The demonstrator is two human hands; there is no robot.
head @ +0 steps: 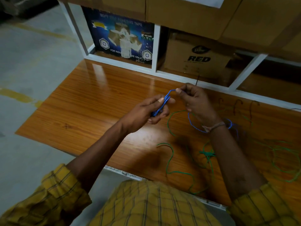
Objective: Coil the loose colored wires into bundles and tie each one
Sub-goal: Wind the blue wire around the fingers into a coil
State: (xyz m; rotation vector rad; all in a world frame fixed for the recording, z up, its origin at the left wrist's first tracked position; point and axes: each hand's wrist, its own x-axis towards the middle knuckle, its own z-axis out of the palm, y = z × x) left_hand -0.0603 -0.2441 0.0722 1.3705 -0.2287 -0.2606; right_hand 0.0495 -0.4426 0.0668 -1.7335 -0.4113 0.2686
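My left hand (147, 110) is shut on a small coil of blue wire (163, 103), held above the wooden table (91, 101). My right hand (195, 101) pinches the same blue wire where it arches up from the coil. The wire's loose tail (193, 125) loops down under my right wrist and lies on the table. Loose green wire (170, 159) sprawls over the table in front of me, with a small knotted green clump (208, 154) near my right forearm. More green loops (283, 157) lie at the far right.
A white shelf frame (156, 46) stands behind the table, holding a blue tape box (120, 38) and a cardboard box marked RED (198, 57). Brown cartons (195, 17) sit above. Dark hook-shaped wire pieces (236, 106) lie at the back right. Concrete floor (32, 62) is left.
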